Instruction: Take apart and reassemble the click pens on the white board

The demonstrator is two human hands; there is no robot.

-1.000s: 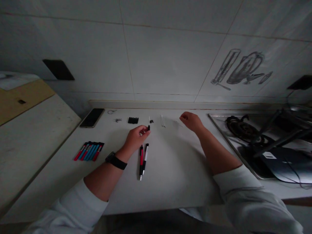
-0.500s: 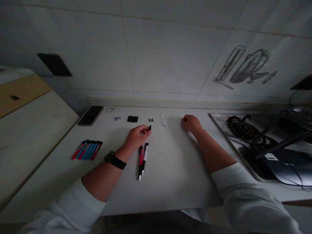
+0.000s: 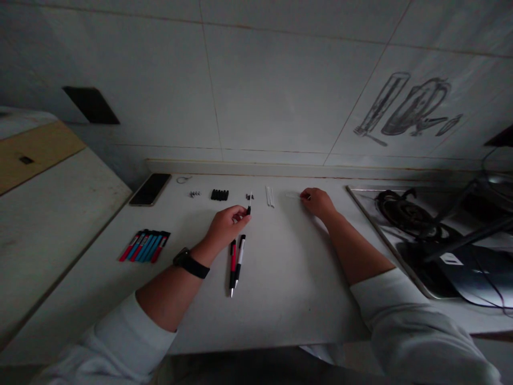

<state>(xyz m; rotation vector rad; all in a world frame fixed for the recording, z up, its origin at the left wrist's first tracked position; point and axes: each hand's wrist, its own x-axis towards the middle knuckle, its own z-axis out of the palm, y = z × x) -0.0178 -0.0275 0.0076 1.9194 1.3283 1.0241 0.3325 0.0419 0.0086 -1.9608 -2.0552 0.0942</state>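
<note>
Right of the white rods point(image 3: 270, 197), the right hand point(image 3: 319, 202) is settling by a clear piece point(image 3: 294, 194), grip unclear, doing the moving; the left hand point(image 3: 225, 225) is steadily pinching a black part point(image 3: 249, 210).

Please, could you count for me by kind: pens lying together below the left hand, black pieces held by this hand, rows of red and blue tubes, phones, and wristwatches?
Pens: 2
Black piece in the left hand: 1
Row of red and blue tubes: 1
Phone: 1
Wristwatch: 1
Total: 6
</note>
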